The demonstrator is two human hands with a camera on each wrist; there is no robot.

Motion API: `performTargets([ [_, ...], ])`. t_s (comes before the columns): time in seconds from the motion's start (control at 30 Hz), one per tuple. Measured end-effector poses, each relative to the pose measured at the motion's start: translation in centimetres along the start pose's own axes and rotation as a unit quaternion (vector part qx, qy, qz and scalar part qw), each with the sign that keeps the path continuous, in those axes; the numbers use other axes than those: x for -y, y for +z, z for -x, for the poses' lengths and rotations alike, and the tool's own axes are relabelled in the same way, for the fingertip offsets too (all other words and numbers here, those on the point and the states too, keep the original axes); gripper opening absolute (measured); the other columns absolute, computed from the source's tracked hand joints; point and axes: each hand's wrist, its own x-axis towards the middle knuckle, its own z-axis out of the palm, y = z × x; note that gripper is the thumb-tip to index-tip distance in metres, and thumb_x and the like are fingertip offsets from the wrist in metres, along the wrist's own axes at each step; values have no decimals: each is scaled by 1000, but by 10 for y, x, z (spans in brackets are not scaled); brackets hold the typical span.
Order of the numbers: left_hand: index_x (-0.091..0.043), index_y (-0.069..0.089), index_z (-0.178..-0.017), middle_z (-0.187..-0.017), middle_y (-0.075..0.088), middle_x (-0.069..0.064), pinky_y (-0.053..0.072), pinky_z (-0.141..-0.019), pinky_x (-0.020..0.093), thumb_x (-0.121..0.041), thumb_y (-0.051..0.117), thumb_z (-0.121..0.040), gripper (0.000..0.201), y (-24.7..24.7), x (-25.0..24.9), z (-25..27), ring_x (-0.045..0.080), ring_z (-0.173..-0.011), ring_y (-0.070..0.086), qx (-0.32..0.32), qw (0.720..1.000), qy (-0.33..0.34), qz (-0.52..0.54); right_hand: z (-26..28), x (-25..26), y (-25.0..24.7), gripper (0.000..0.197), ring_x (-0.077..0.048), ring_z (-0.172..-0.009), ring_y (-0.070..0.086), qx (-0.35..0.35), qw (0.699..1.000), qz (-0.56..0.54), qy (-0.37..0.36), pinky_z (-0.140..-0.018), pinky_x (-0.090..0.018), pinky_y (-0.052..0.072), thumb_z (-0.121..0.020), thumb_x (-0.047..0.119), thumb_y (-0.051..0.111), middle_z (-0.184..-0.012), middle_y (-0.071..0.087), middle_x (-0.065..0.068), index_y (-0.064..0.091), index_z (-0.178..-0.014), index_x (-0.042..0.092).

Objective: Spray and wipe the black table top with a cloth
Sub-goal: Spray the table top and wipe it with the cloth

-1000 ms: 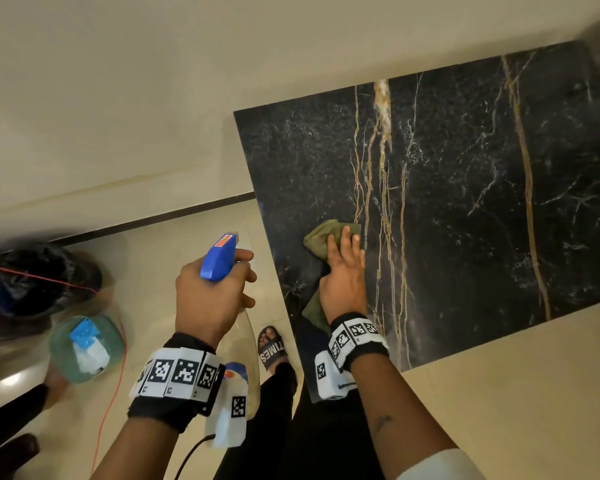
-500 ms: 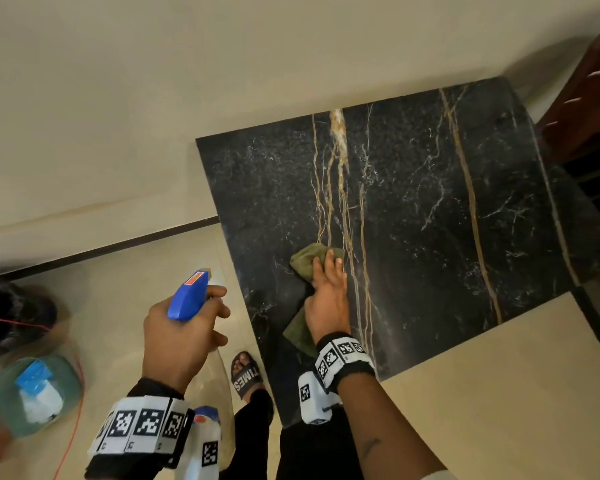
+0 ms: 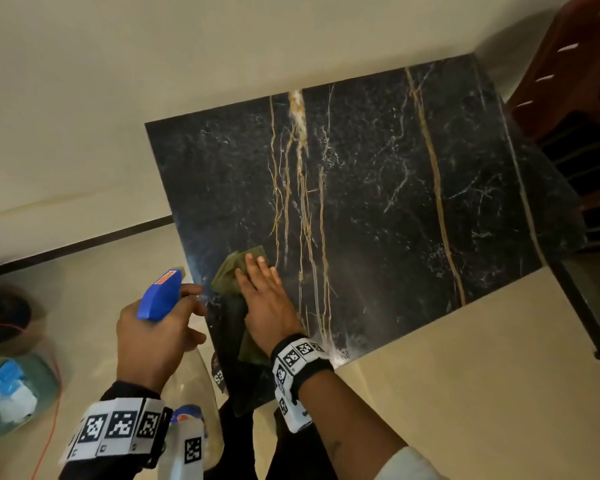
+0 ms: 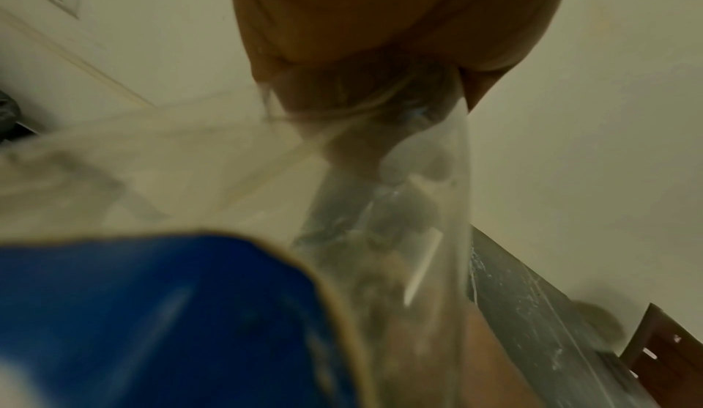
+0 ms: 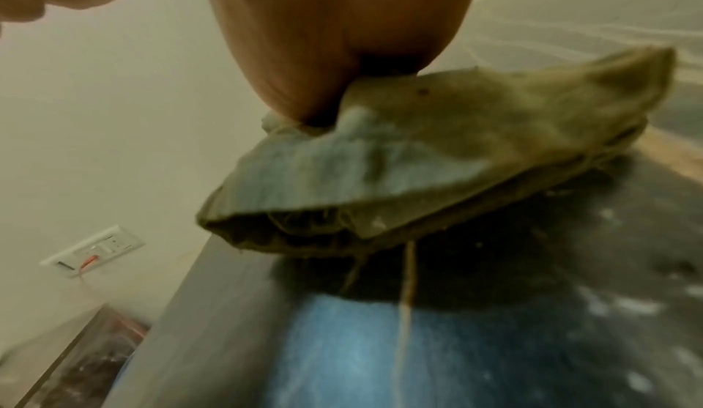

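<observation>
Head view, left to right: a green bucket (image 3: 18,393) sits blurred on the floor; the left hand (image 3: 153,337) grips a clear spray bottle (image 3: 160,296) by its blue trigger head, held off the table's left edge with the nozzle toward the slab. Beside it, the right hand (image 3: 267,303) lies flat, fingers straight, pressing an olive cloth (image 3: 231,271) onto the black table top (image 3: 395,202) near its left front corner. Gold and white veins cross the stone. A brown wooden chair (image 3: 575,81) stands at far right.
</observation>
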Motion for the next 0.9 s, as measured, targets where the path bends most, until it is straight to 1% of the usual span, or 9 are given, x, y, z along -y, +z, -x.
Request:
performTargets([
  [0.1,-9,70,-81,-91,75,-6,59,-60,38,-7,62,-93,15,6,3,6,25,-54,70,0,1000,7,-3,1,-10,-4,81,-23,-153,-14,-43,996,-4,76,-125,-41,-6,-89,-1,48,-168,-8,-5,13,-160,15],
  [0.17,-11,70,-81,-93,74,-3,58,-54,33,-5,62,-92,15,9,5,10,26,-55,70,-3,1000,10,5,1,-3,1,81,-24,-153,-16,-32,995,-5,91,-125,-41,-6,-90,-1,45,-167,-11,-5,8,-160,15],
  [0.27,-19,67,-77,-90,74,0,57,-48,27,-1,62,-90,23,12,7,15,32,-61,69,-6,1000,16,23,0,11,11,80,-24,-153,-13,9,999,-5,34,-126,-43,-2,-91,0,50,-168,-8,-5,12,-159,15],
  [0.33,-19,67,-77,-92,74,0,58,-53,32,-1,63,-89,22,12,9,20,32,-60,69,2,1000,16,21,1,8,9,78,-24,-154,-8,43,998,28,-26,-126,-42,-1,-91,2,53,-168,-4,-6,17,-158,14],
  [0.4,-17,67,-78,-91,75,-2,59,-59,36,-2,63,-89,19,12,11,24,32,-58,69,10,1000,12,17,1,-4,1,76,-24,-154,-6,36,998,38,-35,-126,-42,-1,-90,0,52,-168,-2,-6,20,-158,14],
  [0.53,-10,68,-79,-87,75,-6,58,-54,33,-4,62,-92,15,3,16,25,30,-56,70,6,1000,7,7,-2,-13,-1,81,-25,-154,-9,-42,996,20,72,-125,-41,-5,-88,1,53,-168,-5,-8,17,-159,14],
  [0.63,-16,68,-83,-90,74,-1,59,-60,38,-5,61,-92,16,-4,18,23,27,-53,70,-4,1000,4,5,0,6,7,81,-25,-154,-12,-36,995,10,93,-125,-41,-6,-88,0,47,-167,-7,-8,11,-160,14],
  [0.8,-15,68,-83,-92,74,5,60,-64,43,-3,60,-91,16,-11,17,23,27,-51,68,0,1000,-1,-9,9,30,18,79,-22,-154,-9,50,998,30,-27,-126,-41,-3,-89,-1,49,-168,-5,-3,16,-159,17],
  [0.9,-27,66,-84,-91,73,7,62,-64,43,-4,60,-93,26,-14,16,28,28,-54,69,2,1000,10,-5,12,8,8,77,-21,-154,-4,48,997,29,-52,-126,-40,-1,-87,-5,47,-168,2,-2,24,-158,17],
])
